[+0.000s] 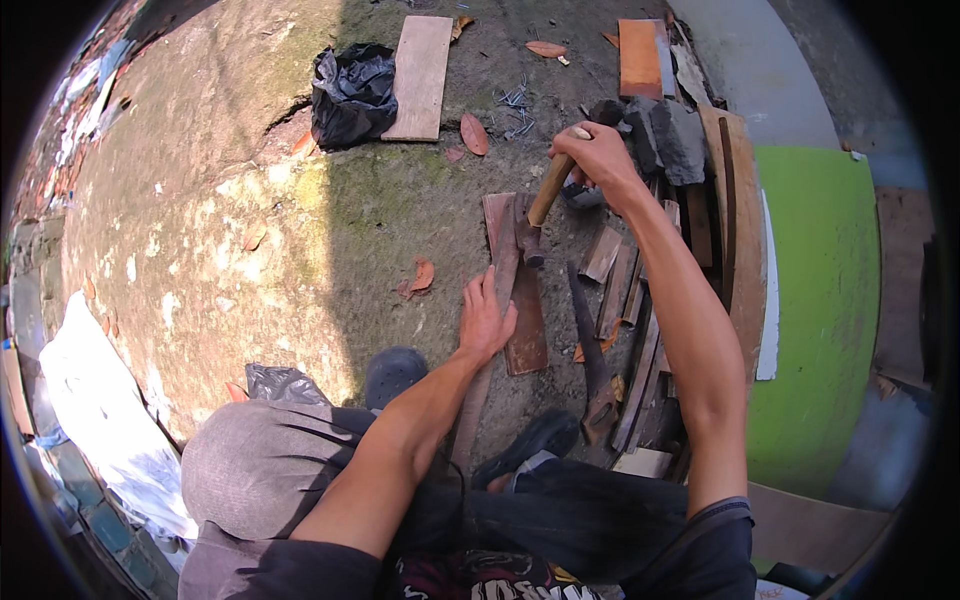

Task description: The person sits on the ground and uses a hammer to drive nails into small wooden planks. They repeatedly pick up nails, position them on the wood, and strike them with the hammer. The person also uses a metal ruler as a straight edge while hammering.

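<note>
Evidently busy with both sets of fingers: clasping, with the left fingers (489,290), a long narrow wooden strip (507,262), and closed, with the right fingers (590,152), round the wooden handle of a hammer (553,188). Directly under the left fingers with the strip, then: pointing lengthwise away from the body beyond the fingertips, leaning slightly right at the far end, and running back toward the feet from below the palm. Laid in its far stretch over a wider reddish-brown plank (527,335), crossing at a shallow angle, with much of that plank showing just right of the left fingers. Turning, most likely, on one relation: hammer head to far stretch of strip. Set bodyward and left of the right fingers, at the low end of the slanting handle, just beside or over the strip's right edge; cannot tell from this angle whether touching. Nearer to the strip with the left fingers, yet also near the hammer head, so calling for care. Beyond the right fingers and to their left, scattered on the ground, loose nails (517,112); right of the left fingers, apart from the strip, wooden offcuts (600,253) and a long dark tool (588,345).
</note>
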Motion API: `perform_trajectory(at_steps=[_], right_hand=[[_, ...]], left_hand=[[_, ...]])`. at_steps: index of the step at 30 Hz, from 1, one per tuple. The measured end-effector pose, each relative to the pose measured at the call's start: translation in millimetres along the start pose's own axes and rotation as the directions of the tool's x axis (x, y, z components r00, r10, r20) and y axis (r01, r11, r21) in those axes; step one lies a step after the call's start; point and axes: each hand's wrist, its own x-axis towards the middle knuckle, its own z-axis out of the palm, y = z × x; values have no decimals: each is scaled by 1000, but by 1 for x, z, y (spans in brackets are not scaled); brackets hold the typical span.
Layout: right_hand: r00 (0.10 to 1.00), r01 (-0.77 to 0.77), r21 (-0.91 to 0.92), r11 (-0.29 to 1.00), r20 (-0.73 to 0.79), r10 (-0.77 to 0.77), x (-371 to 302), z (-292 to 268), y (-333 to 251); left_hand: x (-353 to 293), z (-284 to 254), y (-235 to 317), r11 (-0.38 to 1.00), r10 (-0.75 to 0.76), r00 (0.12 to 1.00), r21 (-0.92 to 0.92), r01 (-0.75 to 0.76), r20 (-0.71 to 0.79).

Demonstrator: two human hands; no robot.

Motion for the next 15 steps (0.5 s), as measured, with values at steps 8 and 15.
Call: perform_trajectory(at_steps=[8, 15], right_hand=[[971, 196, 662, 723, -234, -50, -24, 38, 48], [906, 385, 754, 532, -420, -60, -38, 68, 55]], left_hand=[[1, 6, 7, 994, -5, 998, 108, 11, -55], [2, 5, 7, 994, -30, 999, 108, 34, -40]])
